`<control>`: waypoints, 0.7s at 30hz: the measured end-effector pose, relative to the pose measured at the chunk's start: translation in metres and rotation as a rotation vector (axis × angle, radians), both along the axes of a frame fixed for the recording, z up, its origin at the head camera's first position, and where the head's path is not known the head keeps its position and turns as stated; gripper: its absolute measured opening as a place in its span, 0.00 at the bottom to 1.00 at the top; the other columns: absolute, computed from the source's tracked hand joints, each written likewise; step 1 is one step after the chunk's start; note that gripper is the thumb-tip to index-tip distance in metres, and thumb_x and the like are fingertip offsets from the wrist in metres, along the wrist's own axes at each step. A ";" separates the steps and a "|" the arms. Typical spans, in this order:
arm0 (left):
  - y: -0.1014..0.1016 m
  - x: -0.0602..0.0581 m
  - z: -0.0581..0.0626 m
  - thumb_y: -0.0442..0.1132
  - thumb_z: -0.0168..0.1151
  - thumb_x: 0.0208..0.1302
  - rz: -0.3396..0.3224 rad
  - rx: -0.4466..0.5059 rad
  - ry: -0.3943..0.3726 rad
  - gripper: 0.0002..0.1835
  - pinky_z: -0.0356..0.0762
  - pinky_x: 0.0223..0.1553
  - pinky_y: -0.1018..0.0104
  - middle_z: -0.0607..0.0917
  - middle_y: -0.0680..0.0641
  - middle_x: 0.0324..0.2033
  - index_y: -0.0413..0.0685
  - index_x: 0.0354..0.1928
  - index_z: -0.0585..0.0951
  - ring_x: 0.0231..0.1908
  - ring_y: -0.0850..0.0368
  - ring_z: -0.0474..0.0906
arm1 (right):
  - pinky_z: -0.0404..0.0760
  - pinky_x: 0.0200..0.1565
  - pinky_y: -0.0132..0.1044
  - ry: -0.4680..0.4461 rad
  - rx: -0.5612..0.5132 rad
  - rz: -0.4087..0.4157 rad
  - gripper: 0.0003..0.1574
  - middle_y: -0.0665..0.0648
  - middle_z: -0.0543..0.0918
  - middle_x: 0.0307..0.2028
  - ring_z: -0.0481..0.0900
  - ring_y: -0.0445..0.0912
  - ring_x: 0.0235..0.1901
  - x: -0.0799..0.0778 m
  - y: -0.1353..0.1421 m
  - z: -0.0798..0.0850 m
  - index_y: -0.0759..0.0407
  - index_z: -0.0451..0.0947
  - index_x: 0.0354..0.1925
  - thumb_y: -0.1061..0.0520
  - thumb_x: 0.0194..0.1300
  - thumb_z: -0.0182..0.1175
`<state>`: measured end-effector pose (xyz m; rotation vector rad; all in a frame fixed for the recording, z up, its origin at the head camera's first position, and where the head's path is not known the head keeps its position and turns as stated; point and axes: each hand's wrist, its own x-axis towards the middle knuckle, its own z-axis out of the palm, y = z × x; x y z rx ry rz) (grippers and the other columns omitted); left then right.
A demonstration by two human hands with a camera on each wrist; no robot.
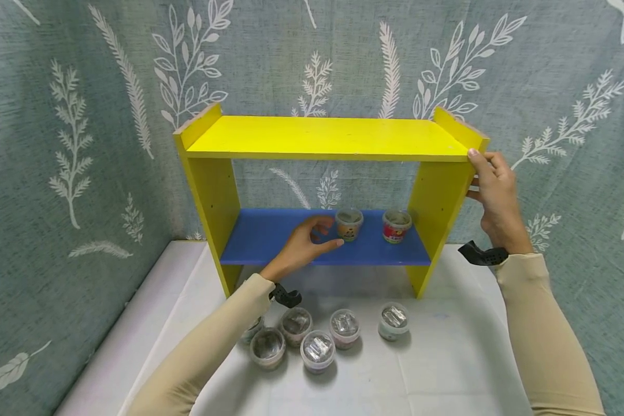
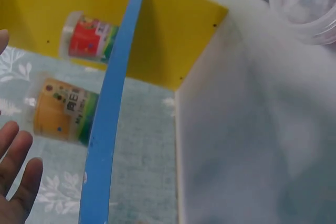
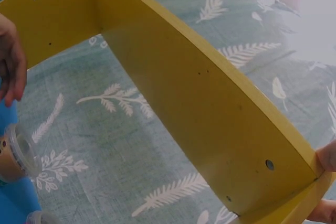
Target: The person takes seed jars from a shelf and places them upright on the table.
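Observation:
On the blue shelf board (image 1: 286, 231) stand two lidded plastic tubs. One is an orange-labelled tub (image 1: 348, 225); to its right is a red-labelled tub (image 1: 396, 226). My left hand (image 1: 309, 240) is just left of the orange-labelled tub, fingers spread and loosely bent, with a gap between them and the tub in the left wrist view, where the orange tub (image 2: 63, 109) shows its side. My right hand (image 1: 496, 188) grips the upper right corner of the yellow shelf unit (image 1: 322, 136), thumb on the front edge and fingers around the outer side.
Several tubs with clear lids (image 1: 318, 349) are grouped on the white table (image 1: 447, 364) before the shelf; another tub (image 1: 394, 320) stands apart to their right. My left forearm partly covers one tub at the left. Leaf-patterned grey-green cloth (image 1: 312, 58) hangs behind and at the side.

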<state>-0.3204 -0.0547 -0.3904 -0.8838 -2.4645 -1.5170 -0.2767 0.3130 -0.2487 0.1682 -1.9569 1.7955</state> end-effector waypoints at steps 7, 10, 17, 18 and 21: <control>0.012 -0.016 0.000 0.57 0.70 0.66 0.046 -0.007 0.005 0.38 0.79 0.51 0.53 0.76 0.48 0.62 0.50 0.73 0.69 0.54 0.52 0.76 | 0.80 0.39 0.33 0.008 -0.005 -0.004 0.24 0.54 0.80 0.46 0.78 0.48 0.42 0.000 0.001 0.002 0.49 0.76 0.54 0.36 0.72 0.62; 0.017 -0.024 0.000 0.56 0.70 0.67 0.064 -0.007 0.009 0.39 0.80 0.48 0.52 0.75 0.47 0.62 0.51 0.73 0.69 0.54 0.51 0.76 | 0.80 0.39 0.34 0.015 -0.015 0.007 0.24 0.55 0.80 0.46 0.78 0.48 0.42 0.000 0.001 0.003 0.51 0.76 0.54 0.36 0.72 0.62; 0.028 -0.038 -0.003 0.56 0.71 0.66 0.099 -0.049 0.000 0.40 0.80 0.50 0.53 0.74 0.45 0.62 0.49 0.75 0.68 0.57 0.50 0.75 | 0.81 0.40 0.34 0.015 -0.028 0.010 0.24 0.55 0.79 0.45 0.79 0.48 0.42 -0.002 0.002 0.001 0.51 0.76 0.53 0.37 0.72 0.63; 0.029 -0.040 -0.003 0.56 0.71 0.66 0.103 -0.054 -0.007 0.40 0.80 0.50 0.53 0.74 0.45 0.62 0.49 0.75 0.67 0.57 0.50 0.75 | 0.81 0.39 0.35 0.015 -0.029 0.008 0.23 0.55 0.80 0.45 0.79 0.48 0.41 -0.002 0.002 0.001 0.51 0.76 0.53 0.37 0.72 0.63; 0.032 -0.043 -0.004 0.59 0.70 0.66 0.115 -0.067 -0.028 0.41 0.80 0.50 0.54 0.74 0.45 0.62 0.50 0.75 0.67 0.57 0.51 0.75 | 0.80 0.40 0.35 0.008 -0.010 -0.003 0.23 0.55 0.79 0.46 0.78 0.48 0.42 -0.003 0.002 -0.001 0.49 0.76 0.53 0.36 0.72 0.62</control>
